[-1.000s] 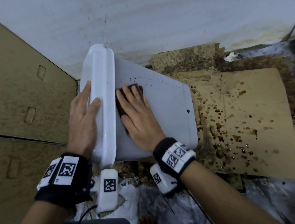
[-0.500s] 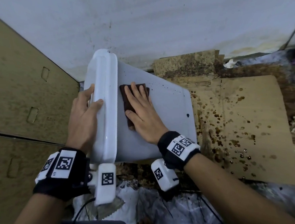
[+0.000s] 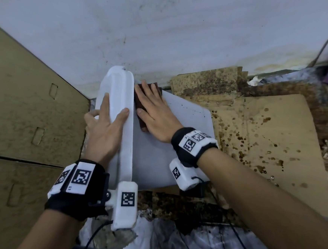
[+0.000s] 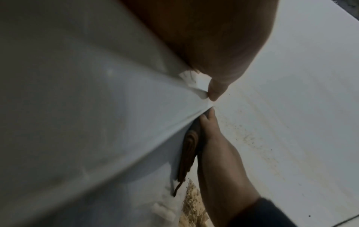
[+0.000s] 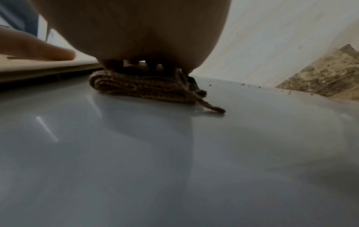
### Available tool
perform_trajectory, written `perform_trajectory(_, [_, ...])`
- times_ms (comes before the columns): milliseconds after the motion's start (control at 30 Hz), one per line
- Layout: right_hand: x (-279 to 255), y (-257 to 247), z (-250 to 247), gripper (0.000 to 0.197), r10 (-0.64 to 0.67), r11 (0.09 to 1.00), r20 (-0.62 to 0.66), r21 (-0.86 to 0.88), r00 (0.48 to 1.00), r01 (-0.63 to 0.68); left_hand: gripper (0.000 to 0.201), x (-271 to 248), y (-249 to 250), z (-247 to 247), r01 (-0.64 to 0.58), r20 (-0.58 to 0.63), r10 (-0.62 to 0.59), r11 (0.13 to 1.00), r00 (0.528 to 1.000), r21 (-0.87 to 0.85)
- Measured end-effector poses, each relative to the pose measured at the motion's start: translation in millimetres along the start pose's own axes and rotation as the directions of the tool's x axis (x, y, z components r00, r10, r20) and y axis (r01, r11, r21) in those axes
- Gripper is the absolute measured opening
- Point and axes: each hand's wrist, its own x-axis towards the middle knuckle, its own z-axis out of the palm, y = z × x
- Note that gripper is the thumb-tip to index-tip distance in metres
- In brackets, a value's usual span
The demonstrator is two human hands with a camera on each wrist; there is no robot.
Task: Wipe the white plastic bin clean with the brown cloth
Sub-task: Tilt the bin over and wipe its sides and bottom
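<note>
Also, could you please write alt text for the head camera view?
A right hand presses a brown cloth flat on a white plastic bin lying on its side, while the left hand steadies its rim. Stained cardboard lies beside it.

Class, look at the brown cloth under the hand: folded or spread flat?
Folded. The right wrist view shows the brown cloth as stacked layers under the right hand.
</note>
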Motion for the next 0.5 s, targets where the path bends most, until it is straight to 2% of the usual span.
perform_trajectory(100, [13,4,-10,0.058,0.0,1.0,0.001,-0.013,1.0,0.0,0.071,0,-1,1,-0.055,0.005,0.055,0.998,0.998,-0.024])
perform_trajectory(233, [1,-3,1,0.061,0.024,0.999,-0.026,0.028,0.999,-0.023,0.076,-2,-3,2,-0.136,-0.027,0.136,0.991,0.99,-0.011])
perform_trajectory(367, [-13,-9,21,0.06,0.002,0.997,-0.061,0.073,0.998,0.002,0.076,-3,-7,0,-0.129,-0.032,0.129,0.992,0.991,-0.008])
perform_trajectory(500, [-6,17,16,0.059,0.0,1.0,-0.062,0.018,0.998,0.002,0.082,0,-10,-3,-0.103,-0.028,0.103,0.994,0.994,-0.019])
